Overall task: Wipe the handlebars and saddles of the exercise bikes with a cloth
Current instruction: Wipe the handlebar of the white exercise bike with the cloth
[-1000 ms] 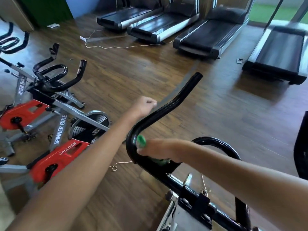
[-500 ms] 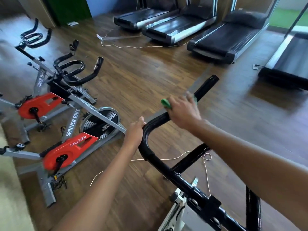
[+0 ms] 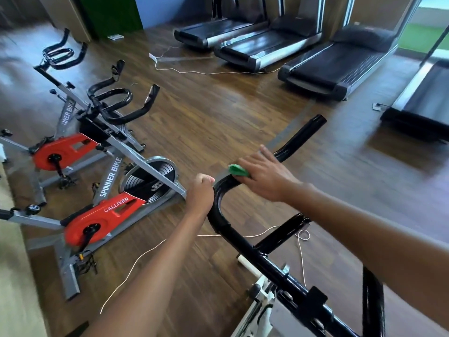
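On a wooden gym floor [image 3: 218,113], the left hand [image 3: 200,194] grips the handlebar [image 3: 298,139]; the right hand [image 3: 266,177], seemingly flat-fingered, presses a green cloth [image 3: 237,170].

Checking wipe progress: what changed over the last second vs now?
The right hand slid the green cloth from the handlebar's lower bend up along the left horn, then eased back a little toward the bend, fingers now flatter over the cloth. The left hand stayed gripping the bar at the bend. Only the viewpoint shifted for the other bikes.
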Demonstrator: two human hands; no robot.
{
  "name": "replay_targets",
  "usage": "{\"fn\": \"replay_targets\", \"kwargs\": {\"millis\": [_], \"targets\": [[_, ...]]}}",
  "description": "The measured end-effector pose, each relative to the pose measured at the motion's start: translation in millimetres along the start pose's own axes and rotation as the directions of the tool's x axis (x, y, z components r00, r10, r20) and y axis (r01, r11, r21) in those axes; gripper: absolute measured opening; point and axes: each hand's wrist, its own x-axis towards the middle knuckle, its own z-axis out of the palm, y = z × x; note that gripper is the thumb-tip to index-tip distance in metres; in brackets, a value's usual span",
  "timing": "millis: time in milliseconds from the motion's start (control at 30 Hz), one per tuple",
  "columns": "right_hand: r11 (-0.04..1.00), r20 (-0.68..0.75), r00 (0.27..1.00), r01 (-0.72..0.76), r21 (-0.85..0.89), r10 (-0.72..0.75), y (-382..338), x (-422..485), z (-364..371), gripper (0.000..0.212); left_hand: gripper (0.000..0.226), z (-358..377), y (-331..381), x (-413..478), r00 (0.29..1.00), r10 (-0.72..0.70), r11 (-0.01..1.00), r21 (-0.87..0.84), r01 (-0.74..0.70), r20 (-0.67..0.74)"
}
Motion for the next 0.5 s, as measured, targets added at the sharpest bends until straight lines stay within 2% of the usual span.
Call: {"fn": "replay_targets", "kwargs": {"millis": [133,200,267,333,433,500], "targets": [[0.969,-0.024,0.971,-0.239,-0.057,0.238,23,4,-9,0.038,0.029,2,1,3,1.0,-0.012,1.0,0.023,0.013,-0.022],[0.983,-0.052,0.982,-0.183,0.0,0.182,-4,2,7,0.036,0.029,3,2,3,1.0,0.007,0.999,0.036,-0.006,-0.029],[0.996,-0.049,0.997,-0.051,0.071,0.055,-28,1,16,0.035,0.027,2,1,4,0.999,0.023,0.999,0.035,-0.022,-0.023],[0.999,0.018,0.999,0.028,0.027,-0.029,-25,4,8,0.039,0.026,1,-2,5,1.0,0.018,0.999,0.032,-0.017,-0.019],[0.987,0.104,0.993,-0.031,-0.156,0.048,16,15,-17,0.046,0.027,0,0,6,0.999,0.033,0.992,0.122,-0.03,-0.023],[0.953,0.088,0.987,-0.102,-0.286,0.132,48,15,-32,0.043,0.027,-1,3,7,0.997,0.077,0.97,0.23,-0.073,-0.01]]}}
